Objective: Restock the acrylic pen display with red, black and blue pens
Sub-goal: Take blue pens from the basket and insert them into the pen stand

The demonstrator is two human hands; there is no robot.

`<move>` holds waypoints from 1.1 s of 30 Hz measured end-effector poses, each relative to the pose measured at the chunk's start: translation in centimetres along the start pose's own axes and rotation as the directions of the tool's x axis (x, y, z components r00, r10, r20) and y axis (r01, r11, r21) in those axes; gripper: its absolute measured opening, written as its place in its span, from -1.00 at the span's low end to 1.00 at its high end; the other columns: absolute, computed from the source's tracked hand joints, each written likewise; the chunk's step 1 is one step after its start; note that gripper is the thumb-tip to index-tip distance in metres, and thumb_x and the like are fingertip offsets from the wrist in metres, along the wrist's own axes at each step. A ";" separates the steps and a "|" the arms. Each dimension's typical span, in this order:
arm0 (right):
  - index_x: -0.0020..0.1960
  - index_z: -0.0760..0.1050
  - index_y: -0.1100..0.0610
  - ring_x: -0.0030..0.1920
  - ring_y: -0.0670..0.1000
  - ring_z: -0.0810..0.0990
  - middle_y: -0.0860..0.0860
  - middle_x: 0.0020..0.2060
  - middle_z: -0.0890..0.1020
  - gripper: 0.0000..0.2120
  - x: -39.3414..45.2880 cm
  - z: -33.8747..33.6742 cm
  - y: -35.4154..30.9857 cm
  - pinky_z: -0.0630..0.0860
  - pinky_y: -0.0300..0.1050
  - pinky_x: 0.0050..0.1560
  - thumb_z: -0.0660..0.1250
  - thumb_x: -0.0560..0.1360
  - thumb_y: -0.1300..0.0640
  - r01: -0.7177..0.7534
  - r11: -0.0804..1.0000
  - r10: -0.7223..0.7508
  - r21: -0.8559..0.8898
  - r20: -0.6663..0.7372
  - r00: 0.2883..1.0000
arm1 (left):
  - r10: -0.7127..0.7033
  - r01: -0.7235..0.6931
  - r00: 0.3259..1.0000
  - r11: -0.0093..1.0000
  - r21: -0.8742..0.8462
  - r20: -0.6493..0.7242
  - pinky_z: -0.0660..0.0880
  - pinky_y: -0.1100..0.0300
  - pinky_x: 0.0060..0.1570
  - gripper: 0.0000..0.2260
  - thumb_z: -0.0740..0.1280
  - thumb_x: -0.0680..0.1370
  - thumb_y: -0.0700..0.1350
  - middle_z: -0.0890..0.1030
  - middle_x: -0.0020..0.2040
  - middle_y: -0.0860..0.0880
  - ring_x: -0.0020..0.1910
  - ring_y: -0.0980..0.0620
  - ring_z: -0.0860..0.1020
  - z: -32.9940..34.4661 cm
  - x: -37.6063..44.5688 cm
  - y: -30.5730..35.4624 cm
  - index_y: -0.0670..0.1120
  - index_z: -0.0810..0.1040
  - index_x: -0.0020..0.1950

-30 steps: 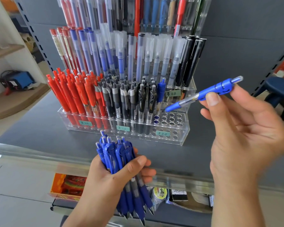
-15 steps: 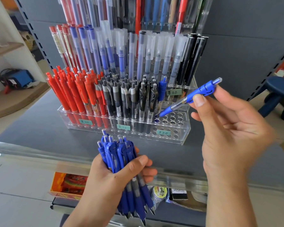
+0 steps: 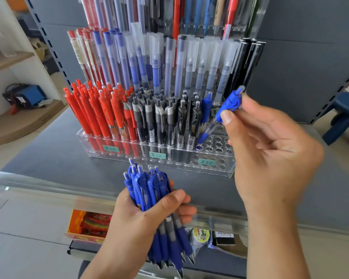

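The clear acrylic pen display (image 3: 214,170) stands on the grey shelf. Its front row holds red pens (image 3: 93,111) on the left, black pens (image 3: 167,119) in the middle and one blue pen (image 3: 206,109) beside them. Empty holes fill the right end. My right hand (image 3: 270,150) pinches a single blue pen (image 3: 228,105) near its clip, tilted, with the tip just above an empty hole next to the standing blue pen. My left hand (image 3: 141,222) grips a bundle of blue pens (image 3: 149,190) below the display, tips pointing down.
Taller tiers of capped gel pens (image 3: 169,63) rise behind the front row. A clear shelf lip (image 3: 48,188) runs along the shelf's front edge. Below it sit an orange box (image 3: 87,224) and small packages. A blue stool (image 3: 345,113) stands at the right.
My right hand has moved left and down with the single blue pen, tilting it steeper until its tip reached the empty holes. The left hand and its bundle stayed in place.
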State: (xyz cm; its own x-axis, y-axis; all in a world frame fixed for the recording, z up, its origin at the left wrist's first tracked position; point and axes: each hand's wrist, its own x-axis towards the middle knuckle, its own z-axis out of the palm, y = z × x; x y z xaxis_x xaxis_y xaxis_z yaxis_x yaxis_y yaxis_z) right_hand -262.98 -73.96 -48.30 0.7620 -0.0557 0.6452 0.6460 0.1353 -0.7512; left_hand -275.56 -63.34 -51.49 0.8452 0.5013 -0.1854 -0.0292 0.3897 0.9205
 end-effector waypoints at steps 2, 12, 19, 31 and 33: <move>0.13 0.62 0.06 -0.06 -0.13 0.74 -0.14 -0.07 0.71 -0.75 0.1 0.4 -0.2 0.59 -0.28 -0.09 0.49 0.51 0.31 -0.009 1.000 0.010 -0.013 0.036 0.999 | 0.002 -0.002 1.000 1.000 0.002 0.001 0.64 0.02 -0.32 -0.90 0.48 0.29 -0.25 0.68 -0.21 -0.34 -0.27 -0.30 0.70 0.1 0.0 0.0 -0.09 0.68 -0.25; 0.18 0.68 0.07 -0.14 -0.26 0.70 -0.33 -0.12 0.65 -0.76 1.0 0.8 0.3 0.59 -0.33 -0.12 0.49 0.52 0.23 -0.054 0.978 0.074 -0.200 0.095 0.993 | -0.017 0.017 1.000 1.000 -0.026 -0.008 0.63 0.03 -0.37 -0.90 0.47 0.26 -0.26 0.67 -0.22 -0.35 -0.30 -0.31 0.70 0.2 0.0 0.4 -0.09 0.69 -0.28; 0.19 0.68 0.05 -0.14 -0.28 0.69 -0.26 -0.14 0.68 -0.73 0.8 1.0 0.5 0.58 -0.38 -0.10 0.47 0.52 0.23 -0.051 0.949 0.112 -0.310 0.184 0.976 | -0.011 0.011 1.000 1.000 -0.016 -0.018 0.63 0.03 -0.35 -0.90 0.47 0.27 -0.25 0.68 -0.22 -0.33 -0.29 -0.30 0.70 0.2 0.0 0.2 -0.08 0.69 -0.27; 0.24 0.62 -0.13 -0.16 -0.31 0.67 -0.24 -0.14 0.70 -0.62 0.7 -0.3 -1.3 0.50 -0.47 -0.14 0.51 0.49 0.17 -0.221 0.897 0.329 -0.382 0.246 0.912 | -0.008 0.007 1.000 1.000 -0.031 -0.015 0.63 0.02 -0.36 -0.86 0.43 0.27 -0.30 0.67 -0.22 -0.35 -0.31 -0.31 0.69 0.2 0.1 0.3 -0.10 0.69 -0.26; 0.21 0.61 -0.17 -0.15 -0.30 0.66 -0.24 -0.14 0.70 -0.63 0.7 -1.4 -2.5 0.51 -0.44 -0.13 0.53 0.46 0.10 -0.224 0.874 0.360 -0.431 0.266 0.894 | -0.010 0.010 1.000 0.999 -0.045 -0.005 0.63 0.02 -0.37 -0.85 0.41 0.27 -0.32 0.67 -0.22 -0.36 -0.33 -0.30 0.69 0.2 0.0 0.4 -0.11 0.69 -0.26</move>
State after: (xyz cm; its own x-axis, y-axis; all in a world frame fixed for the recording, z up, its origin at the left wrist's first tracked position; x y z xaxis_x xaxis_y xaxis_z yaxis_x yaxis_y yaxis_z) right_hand -263.99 -75.69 -46.17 0.9018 0.2623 0.3434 0.4138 -0.2958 -0.8610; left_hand -275.44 -63.34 -51.08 0.8426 0.5014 -0.1966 -0.0448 0.4291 0.9022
